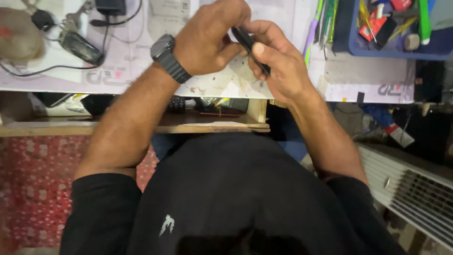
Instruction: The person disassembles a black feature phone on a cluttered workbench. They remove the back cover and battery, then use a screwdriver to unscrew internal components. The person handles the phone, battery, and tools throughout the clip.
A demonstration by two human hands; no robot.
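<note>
- Two hands meet on one slim black phone (251, 49), held edge-on above the near edge of the white worktop (226, 80).
- Right hand (278, 61) wraps the phone from below and behind, fingers curled shut around it, thumb pressed along its upper edge.
- Left hand (210, 38) comes in from the other side of the phone, fingers bunched and closed down on its top end; the fingertips themselves are hidden behind the knuckles.
- Dark watch (167, 56) with a black band sits on the left wrist, just left of the phone.
- Black sleeves are pushed up both forearms, below the phone, and a black top fills the bottom of the view.
- Left of the phone, well apart, a bunch of keys with a black fob (80, 45) lies on the worktop, a black cable (47, 70) looping past it.
- Up left of the phone, a small black charger block (111, 6) sits at the far edge.
- Right of the phone, green and purple pens (318, 23) lie in a row on the worktop.
- Further right, a blue tray (351, 45) holds red, yellow and green tools, too jumbled to pick apart.
- Below the phone, a wooden shelf (141, 126) under the worktop carries dark gadgets.
- Low right of the phone, a white slatted grille (406, 189) angles across the corner.
</note>
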